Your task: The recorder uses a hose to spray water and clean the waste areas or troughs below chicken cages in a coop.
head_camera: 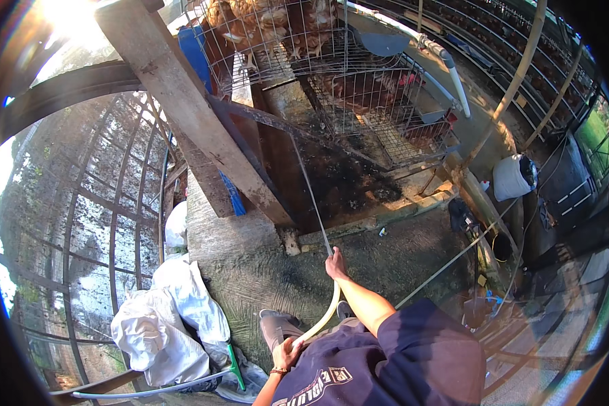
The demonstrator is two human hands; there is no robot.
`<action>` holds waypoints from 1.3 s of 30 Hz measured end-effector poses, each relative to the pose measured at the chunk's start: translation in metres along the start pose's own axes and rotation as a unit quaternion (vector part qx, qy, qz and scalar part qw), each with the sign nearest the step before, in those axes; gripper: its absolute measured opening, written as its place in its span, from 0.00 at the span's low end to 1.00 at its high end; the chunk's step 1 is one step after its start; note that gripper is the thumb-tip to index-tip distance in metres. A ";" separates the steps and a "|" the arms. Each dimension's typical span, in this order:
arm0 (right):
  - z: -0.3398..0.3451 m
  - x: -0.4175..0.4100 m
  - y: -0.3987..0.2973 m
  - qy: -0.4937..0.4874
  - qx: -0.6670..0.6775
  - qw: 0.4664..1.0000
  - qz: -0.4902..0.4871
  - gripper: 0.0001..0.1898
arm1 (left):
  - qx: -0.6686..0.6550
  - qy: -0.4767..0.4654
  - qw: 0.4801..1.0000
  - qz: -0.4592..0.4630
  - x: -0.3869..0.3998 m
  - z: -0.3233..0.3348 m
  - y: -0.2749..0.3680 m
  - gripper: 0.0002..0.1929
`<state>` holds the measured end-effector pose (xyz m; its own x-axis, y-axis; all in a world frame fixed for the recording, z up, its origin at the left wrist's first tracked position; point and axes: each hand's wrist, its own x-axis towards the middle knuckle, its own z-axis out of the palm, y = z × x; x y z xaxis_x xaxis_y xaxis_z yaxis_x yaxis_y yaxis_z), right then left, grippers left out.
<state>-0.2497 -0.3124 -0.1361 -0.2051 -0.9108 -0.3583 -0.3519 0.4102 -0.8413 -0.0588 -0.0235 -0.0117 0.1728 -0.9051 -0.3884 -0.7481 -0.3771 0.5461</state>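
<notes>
A pale yellow hose [331,312] curves across the front of my body. Near its front end, my right hand [336,264] grips it. My left hand [286,353] is closed around the hose lower down, by my waist. A thin straight jet of water [310,190] runs from the hose end toward the dark, wet floor of a pit [345,177] under the wire cages [385,109]. Brown hens [269,18] stand in the upper cage, and more are in the lower one. Where the water lands is hard to make out.
A thick wooden post [193,111] leans at front left. White sacks [165,325] and a green-headed squeegee [236,368] lie at my left. A low concrete curb [375,223] edges the pit. A white sack [512,177] and a taut cord [451,259] are at right.
</notes>
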 end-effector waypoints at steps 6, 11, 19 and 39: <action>-0.001 -0.003 -0.001 0.014 -0.017 1.000 -0.005 0.24 | -0.002 -0.002 1.000 -0.006 0.000 0.003 -0.008 0.21; -0.001 -0.003 -0.003 0.021 -0.025 0.999 0.008 0.24 | 0.002 -0.001 1.000 -0.010 0.001 0.005 -0.015 0.22; -0.003 0.000 0.002 0.035 -0.041 0.999 0.010 0.22 | 0.002 -0.008 1.000 -0.009 0.004 0.006 -0.014 0.22; 0.023 0.000 -0.030 -0.082 0.120 0.983 0.111 0.16 | -0.002 0.038 0.999 -0.025 -0.008 0.000 -0.018 0.24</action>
<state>-0.2183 -0.3261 -0.1203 -0.0953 -0.8039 -0.5871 -0.0865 0.5943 -0.7996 -0.0467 -0.0093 -0.0190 0.2581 -0.8978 -0.3568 -0.7347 -0.4223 0.5310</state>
